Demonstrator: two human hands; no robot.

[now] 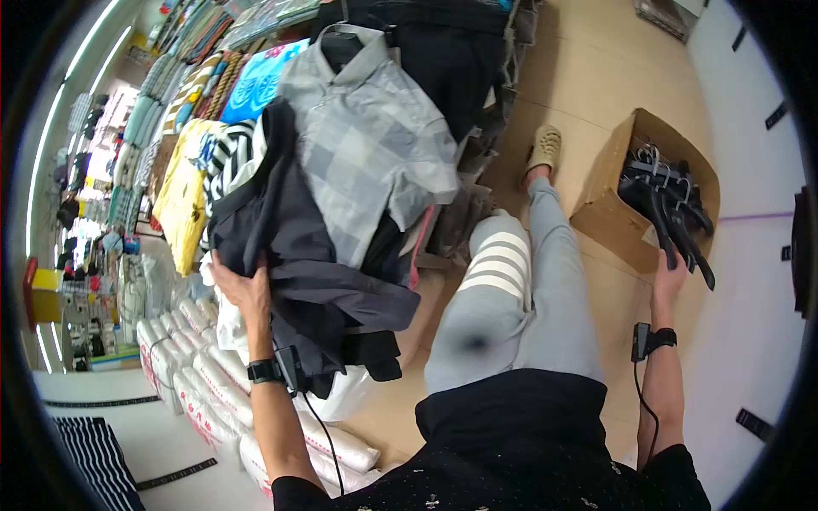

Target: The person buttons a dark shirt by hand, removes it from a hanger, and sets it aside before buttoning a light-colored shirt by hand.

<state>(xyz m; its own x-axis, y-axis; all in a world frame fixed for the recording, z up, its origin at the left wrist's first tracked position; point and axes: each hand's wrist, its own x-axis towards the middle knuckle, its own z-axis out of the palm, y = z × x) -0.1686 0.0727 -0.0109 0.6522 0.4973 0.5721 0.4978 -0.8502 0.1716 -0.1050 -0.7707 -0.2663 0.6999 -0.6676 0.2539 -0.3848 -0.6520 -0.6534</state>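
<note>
My left hand (pixel 243 291) is at the near left edge of a pile of clothes, its thumb and fingers closed on a dark garment (pixel 294 209). White cloth (pixel 230 328) hangs just below that hand. A grey checked short-sleeved shirt (pixel 366 136) lies on top of the pile, its collar pointing away from me. Out to the right, my right hand (pixel 671 277) grips the end of a black clothes hanger (pixel 660 223). The hanger leans over the rim of a cardboard box (pixel 609 183) with several more black hangers in it.
Folded textiles (pixel 158 102) are stacked at the far left, near a yellow garment (pixel 181 200). White plastic-wrapped rolls (pixel 213 387) lie on the lower left. My legs stand between the clothes pile and the box on a tiled floor (pixel 588 77). A white wall (pixel 758 341) runs along the right.
</note>
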